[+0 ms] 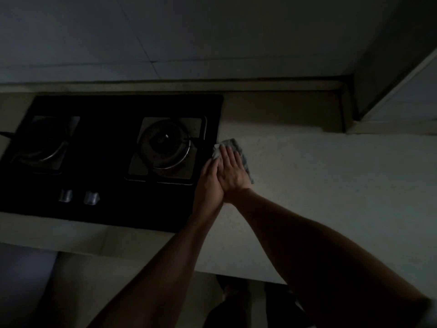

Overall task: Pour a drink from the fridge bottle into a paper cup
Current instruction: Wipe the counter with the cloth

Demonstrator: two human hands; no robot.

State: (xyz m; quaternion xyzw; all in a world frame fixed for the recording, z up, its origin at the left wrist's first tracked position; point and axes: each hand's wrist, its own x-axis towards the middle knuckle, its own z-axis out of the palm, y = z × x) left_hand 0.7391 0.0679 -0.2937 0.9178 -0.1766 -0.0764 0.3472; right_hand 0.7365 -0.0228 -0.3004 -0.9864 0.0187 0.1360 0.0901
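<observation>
Neither the bottle nor the paper cup is anywhere in the frame, and no fridge shows either, so which way they lie from the hands, how the bottle's long axis runs and which hand is nearer to it cannot be told here. What the hands are on instead is a small grey cloth (237, 146) lying on the pale surface (319, 190), just right of centre, against the right edge of a black gas hob (106, 147). The right hand (234, 172) lies flat on the cloth with its fingers straight and pressed down, a spread grip that pinches nothing. The left hand (209, 179) sits edge-on just beside it, touching it and partly tucked under it, its fingertips at the cloth's crumpled pale corner; whether that grip pinches the cloth or only rests there I cannot tell. By my judgement both hands must leave the cloth and the person must turn away from this spot before any reach for the bottle can start. The scene is very dark: the hob's right burner (165, 144) and two knobs (78, 197) are only dimly outlined, its left end is cut off by the frame, and the shapes on the floor at the bottom edge are too murky to name.
</observation>
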